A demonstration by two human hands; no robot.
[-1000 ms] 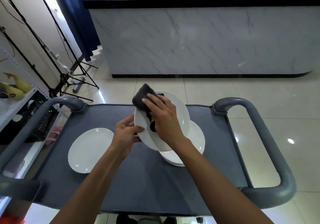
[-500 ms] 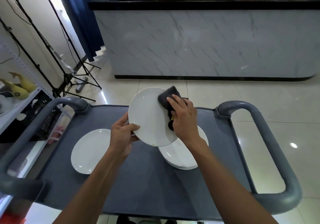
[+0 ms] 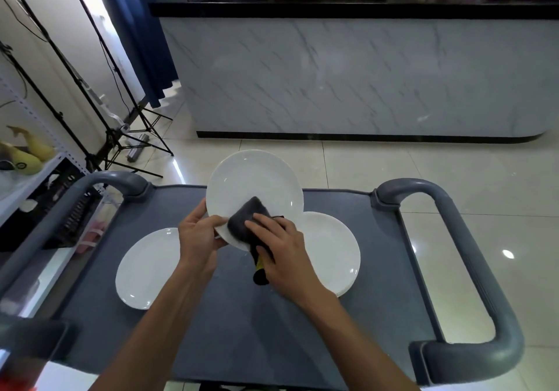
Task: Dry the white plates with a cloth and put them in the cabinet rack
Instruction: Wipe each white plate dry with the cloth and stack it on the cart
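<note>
the person stands at a grey cart (image 3: 272, 330) with big handles on both sides. the left hand (image 3: 198, 239) holds a white plate (image 3: 254, 191) by its near edge, with the thumb on top and the fingers curled under the rim. the plate is lifted up off the cart and tipped so its face looks at the person. the right hand (image 3: 281, 254) pushes a dark cloth (image 3: 248, 224) against the low part of that plate. its fingers lie over the cloth and fold around it, and a bit of yellow shows at the end that hangs down.

a stack of white plates (image 3: 332, 257) sits on the cart just under the right hand. one more white plate (image 3: 145, 269) lies flat on the cart, to the left of the left arm. past the cart are a shiny tile floor (image 3: 393, 160) and a marble counter (image 3: 348, 79).
</note>
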